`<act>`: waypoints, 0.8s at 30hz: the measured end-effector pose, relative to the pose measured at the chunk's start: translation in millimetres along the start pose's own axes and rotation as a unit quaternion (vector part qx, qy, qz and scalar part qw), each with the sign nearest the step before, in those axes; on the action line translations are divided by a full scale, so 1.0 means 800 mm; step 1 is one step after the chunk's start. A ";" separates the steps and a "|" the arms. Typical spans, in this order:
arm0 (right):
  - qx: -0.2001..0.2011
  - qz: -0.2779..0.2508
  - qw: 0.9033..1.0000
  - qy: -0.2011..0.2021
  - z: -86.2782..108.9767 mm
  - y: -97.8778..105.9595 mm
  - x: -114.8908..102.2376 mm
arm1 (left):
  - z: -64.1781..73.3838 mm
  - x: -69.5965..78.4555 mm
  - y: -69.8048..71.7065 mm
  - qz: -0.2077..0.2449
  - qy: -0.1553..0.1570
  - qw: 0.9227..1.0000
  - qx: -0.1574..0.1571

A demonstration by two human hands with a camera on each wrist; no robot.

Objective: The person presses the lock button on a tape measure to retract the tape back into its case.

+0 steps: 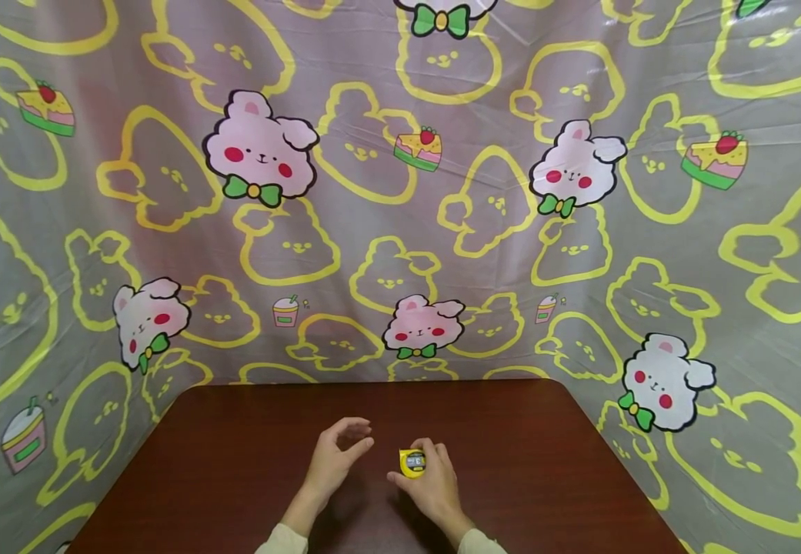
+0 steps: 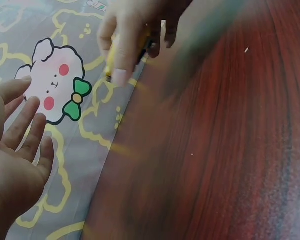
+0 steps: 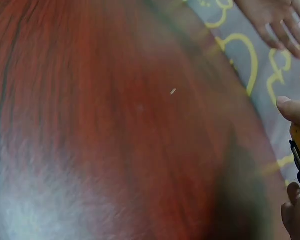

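Observation:
My right hand (image 1: pixel 433 478) holds a yellow tape measure (image 1: pixel 412 462) with a grey and black label, fingers curled over its far side and thumb at the near side. In the left wrist view the same tape measure (image 2: pixel 144 42) shows partly behind the fingers of the right hand (image 2: pixel 130 35). At the right edge of the right wrist view, its yellow and black side (image 3: pixel 299 155) is visible. My left hand (image 1: pixel 334 458) hovers to the left of it, holding nothing, fingers relaxed and slightly bent, palm turned toward the tape measure.
A dark red-brown wooden table (image 1: pixel 234 446) lies under both hands. Behind and on both sides hangs a grey curtain (image 1: pixel 372 215) printed with yellow outlines and white bunnies. A tiny pale speck (image 3: pixel 173 91) lies on the tabletop.

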State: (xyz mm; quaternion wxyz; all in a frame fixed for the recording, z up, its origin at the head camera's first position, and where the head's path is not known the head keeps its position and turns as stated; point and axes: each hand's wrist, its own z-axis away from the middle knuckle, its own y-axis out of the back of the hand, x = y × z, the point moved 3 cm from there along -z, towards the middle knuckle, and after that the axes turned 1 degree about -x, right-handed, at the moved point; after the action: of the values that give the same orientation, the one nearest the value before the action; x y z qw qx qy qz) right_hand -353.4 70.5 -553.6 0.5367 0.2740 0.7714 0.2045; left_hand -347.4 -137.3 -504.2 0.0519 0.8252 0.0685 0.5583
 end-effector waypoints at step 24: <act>0.011 0.172 0.985 0.019 0.015 -0.033 0.022 | 0.005 -0.007 0.012 0.005 0.009 1.000 0.007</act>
State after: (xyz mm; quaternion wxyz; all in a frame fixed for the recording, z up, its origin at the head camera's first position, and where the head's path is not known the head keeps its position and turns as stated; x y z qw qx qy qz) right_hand -352.3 61.7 -586.8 0.4752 0.4050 0.7252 0.2903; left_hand -345.0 -147.4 -509.5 0.0424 0.8206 0.0684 0.5658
